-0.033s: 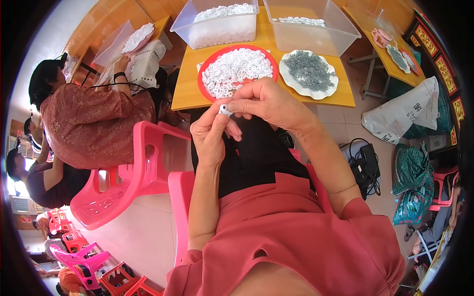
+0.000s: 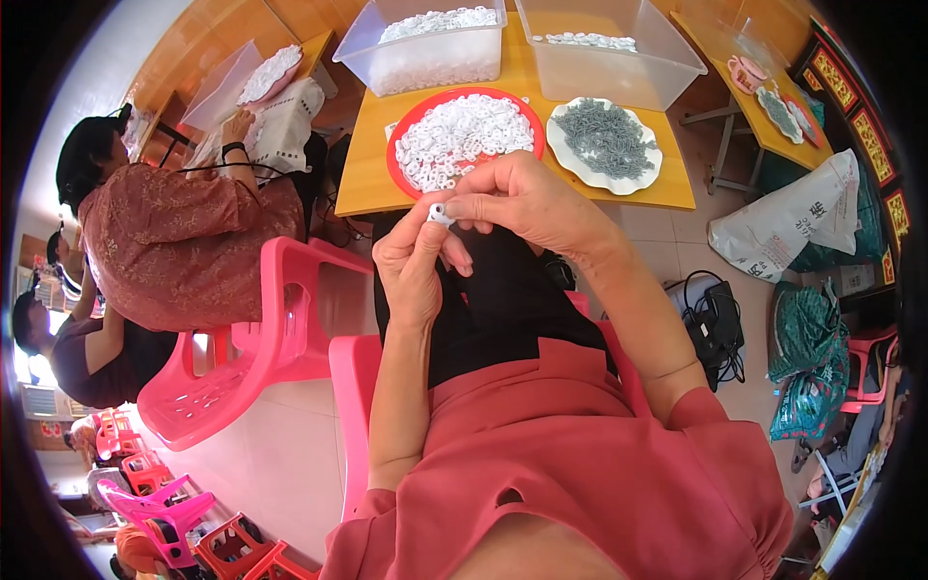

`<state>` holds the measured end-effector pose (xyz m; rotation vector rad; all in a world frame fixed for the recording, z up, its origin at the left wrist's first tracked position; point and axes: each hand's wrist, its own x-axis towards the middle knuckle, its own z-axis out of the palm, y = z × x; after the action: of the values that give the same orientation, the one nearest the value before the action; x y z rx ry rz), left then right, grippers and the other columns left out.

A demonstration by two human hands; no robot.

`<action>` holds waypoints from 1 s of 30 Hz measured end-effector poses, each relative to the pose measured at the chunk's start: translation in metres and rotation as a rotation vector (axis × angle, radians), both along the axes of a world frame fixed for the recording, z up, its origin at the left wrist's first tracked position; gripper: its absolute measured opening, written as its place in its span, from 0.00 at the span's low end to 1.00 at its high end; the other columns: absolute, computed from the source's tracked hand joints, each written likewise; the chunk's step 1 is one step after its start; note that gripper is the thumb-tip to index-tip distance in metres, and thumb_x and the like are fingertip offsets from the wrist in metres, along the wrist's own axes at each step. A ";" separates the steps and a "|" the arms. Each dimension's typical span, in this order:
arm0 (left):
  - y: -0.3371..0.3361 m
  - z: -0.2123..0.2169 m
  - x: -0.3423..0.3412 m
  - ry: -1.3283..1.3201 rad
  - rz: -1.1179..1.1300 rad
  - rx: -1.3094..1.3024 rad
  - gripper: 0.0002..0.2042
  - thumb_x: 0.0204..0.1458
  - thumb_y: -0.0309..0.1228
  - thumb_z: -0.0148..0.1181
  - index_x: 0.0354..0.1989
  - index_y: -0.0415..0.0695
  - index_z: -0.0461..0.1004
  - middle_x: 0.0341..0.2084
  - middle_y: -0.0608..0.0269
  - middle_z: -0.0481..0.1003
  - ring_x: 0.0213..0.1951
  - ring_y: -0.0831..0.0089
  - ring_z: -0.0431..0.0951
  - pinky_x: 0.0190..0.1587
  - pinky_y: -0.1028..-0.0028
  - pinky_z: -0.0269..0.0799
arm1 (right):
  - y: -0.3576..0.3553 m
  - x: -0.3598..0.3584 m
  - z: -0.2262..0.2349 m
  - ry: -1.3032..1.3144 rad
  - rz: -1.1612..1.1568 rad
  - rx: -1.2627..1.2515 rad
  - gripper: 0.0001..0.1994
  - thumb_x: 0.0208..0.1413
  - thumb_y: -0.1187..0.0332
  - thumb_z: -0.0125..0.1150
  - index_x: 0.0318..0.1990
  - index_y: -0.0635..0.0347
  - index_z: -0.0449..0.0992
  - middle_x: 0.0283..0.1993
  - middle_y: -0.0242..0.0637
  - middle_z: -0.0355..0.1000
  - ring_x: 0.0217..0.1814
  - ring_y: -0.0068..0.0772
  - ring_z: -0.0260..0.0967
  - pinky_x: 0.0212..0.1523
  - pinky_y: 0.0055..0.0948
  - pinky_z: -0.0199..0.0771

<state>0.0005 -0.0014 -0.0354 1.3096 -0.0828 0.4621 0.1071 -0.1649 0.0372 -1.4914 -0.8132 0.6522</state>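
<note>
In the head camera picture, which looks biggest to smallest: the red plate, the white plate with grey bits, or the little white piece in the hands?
1. Red plate, a little bigger.
2. White plate, close in size.
3. Little white piece, tiny even though nearest.

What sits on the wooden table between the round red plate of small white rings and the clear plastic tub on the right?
In the head view, a white scalloped plate heaped with small grey metal pieces sits there, beside the red plate and just before the tub.
</note>
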 end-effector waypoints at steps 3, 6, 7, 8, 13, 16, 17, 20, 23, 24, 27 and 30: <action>-0.005 0.003 0.002 -0.025 -0.004 -0.224 0.17 0.70 0.31 0.56 0.60 0.33 0.76 0.25 0.63 0.78 0.20 0.79 0.74 0.22 0.81 0.69 | 0.008 0.001 -0.010 0.021 -0.026 0.059 0.13 0.65 0.62 0.67 0.37 0.66 0.85 0.28 0.26 0.73 0.30 0.14 0.66 0.32 0.20 0.66; -0.003 0.000 0.003 -0.050 -0.001 -0.312 0.16 0.70 0.31 0.56 0.60 0.34 0.77 0.23 0.64 0.77 0.18 0.80 0.71 0.21 0.81 0.67 | 0.013 -0.001 -0.013 0.072 -0.003 0.116 0.13 0.67 0.62 0.65 0.37 0.65 0.84 0.28 0.26 0.74 0.30 0.15 0.66 0.32 0.20 0.66; -0.003 -0.001 0.003 -0.049 -0.001 -0.311 0.16 0.70 0.31 0.56 0.60 0.34 0.77 0.23 0.64 0.77 0.18 0.80 0.71 0.21 0.81 0.67 | 0.012 -0.001 -0.011 0.106 0.023 0.114 0.13 0.67 0.63 0.64 0.37 0.64 0.84 0.29 0.26 0.74 0.30 0.15 0.66 0.33 0.20 0.66; -0.002 -0.002 0.002 -0.049 -0.020 -0.316 0.16 0.70 0.31 0.56 0.60 0.34 0.77 0.24 0.64 0.77 0.18 0.80 0.71 0.21 0.81 0.66 | 0.012 -0.002 -0.010 0.141 0.047 0.111 0.12 0.68 0.63 0.63 0.38 0.64 0.83 0.29 0.25 0.74 0.30 0.15 0.65 0.33 0.19 0.66; 0.005 -0.004 0.000 -0.035 -0.061 -0.282 0.17 0.68 0.30 0.59 0.61 0.35 0.76 0.25 0.64 0.77 0.18 0.80 0.70 0.21 0.82 0.65 | 0.008 -0.002 -0.003 0.088 0.062 0.062 0.12 0.69 0.64 0.61 0.38 0.64 0.82 0.30 0.25 0.73 0.30 0.15 0.65 0.33 0.20 0.66; 0.008 -0.003 0.000 -0.059 -0.057 -0.303 0.17 0.68 0.29 0.60 0.61 0.35 0.75 0.26 0.63 0.78 0.19 0.80 0.71 0.21 0.81 0.66 | 0.009 -0.010 -0.001 -0.038 0.043 0.078 0.10 0.69 0.65 0.61 0.39 0.65 0.80 0.31 0.27 0.74 0.31 0.19 0.68 0.34 0.23 0.68; 0.008 -0.002 0.000 -0.077 -0.051 -0.350 0.17 0.67 0.29 0.60 0.61 0.35 0.76 0.27 0.63 0.79 0.19 0.80 0.72 0.22 0.81 0.67 | 0.010 -0.013 -0.001 -0.173 0.032 0.099 0.10 0.68 0.66 0.61 0.42 0.65 0.78 0.31 0.30 0.75 0.32 0.22 0.71 0.35 0.26 0.70; 0.005 0.004 -0.001 -0.061 -0.001 -0.404 0.17 0.67 0.30 0.60 0.61 0.35 0.76 0.28 0.63 0.80 0.20 0.80 0.73 0.22 0.80 0.67 | 0.013 -0.018 -0.005 -0.470 -0.015 0.113 0.08 0.67 0.68 0.61 0.45 0.65 0.74 0.32 0.40 0.76 0.35 0.37 0.76 0.37 0.34 0.73; 0.010 0.000 -0.004 -0.064 -0.003 -0.416 0.18 0.67 0.31 0.61 0.61 0.35 0.75 0.31 0.62 0.80 0.20 0.80 0.73 0.22 0.80 0.68 | 0.018 -0.028 -0.007 -0.646 -0.087 0.069 0.09 0.66 0.68 0.60 0.44 0.64 0.71 0.32 0.47 0.75 0.37 0.51 0.76 0.38 0.42 0.74; 0.012 -0.003 -0.004 -0.099 -0.050 -0.422 0.19 0.67 0.32 0.61 0.61 0.34 0.75 0.32 0.62 0.81 0.21 0.80 0.73 0.22 0.80 0.68 | 0.021 -0.030 -0.009 -0.712 -0.119 0.041 0.09 0.66 0.67 0.60 0.42 0.64 0.70 0.31 0.47 0.74 0.37 0.53 0.75 0.38 0.44 0.74; 0.012 -0.008 -0.003 -0.143 -0.101 -0.409 0.20 0.67 0.34 0.62 0.61 0.34 0.75 0.34 0.61 0.82 0.21 0.81 0.74 0.22 0.81 0.67 | 0.026 -0.031 -0.017 -0.826 -0.190 0.130 0.09 0.64 0.67 0.61 0.39 0.63 0.69 0.30 0.46 0.73 0.35 0.52 0.75 0.35 0.44 0.74; 0.010 -0.007 -0.002 -0.121 -0.053 -0.356 0.21 0.67 0.36 0.62 0.61 0.33 0.75 0.35 0.62 0.82 0.22 0.82 0.74 0.22 0.82 0.67 | 0.028 -0.028 -0.025 -0.904 -0.235 0.130 0.09 0.62 0.67 0.61 0.38 0.62 0.69 0.29 0.45 0.72 0.31 0.50 0.74 0.32 0.43 0.73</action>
<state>-0.0019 0.0087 -0.0426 0.9278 -0.1294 0.4861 0.0796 -0.1373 0.0126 -1.7209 -1.2921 -0.2975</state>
